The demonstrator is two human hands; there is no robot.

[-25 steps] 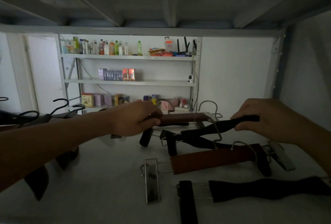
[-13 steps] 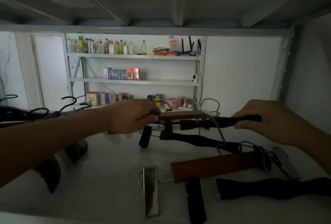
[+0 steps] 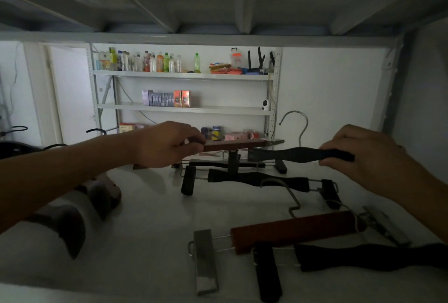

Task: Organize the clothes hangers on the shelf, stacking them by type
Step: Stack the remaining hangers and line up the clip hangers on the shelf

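Left hand [image 3: 167,144], mid-frame, grips a wooden hanger [image 3: 235,145]; right hand [image 3: 358,155], at right, pinches a black hanger [image 3: 300,154]. Both are lifted above the shelf [image 3: 145,218], apparently being sorted apart. Next, each likely joins its matching kind below.

Left hand [image 3: 167,144] gripping a wooden hanger [image 3: 234,144] left of centre, right hand [image 3: 361,155] holding a velvet hanger [image 3: 291,153] beside it, both above the shelf [image 3: 145,230] (other hangers lying below them), storage rack [image 3: 184,76] behind.
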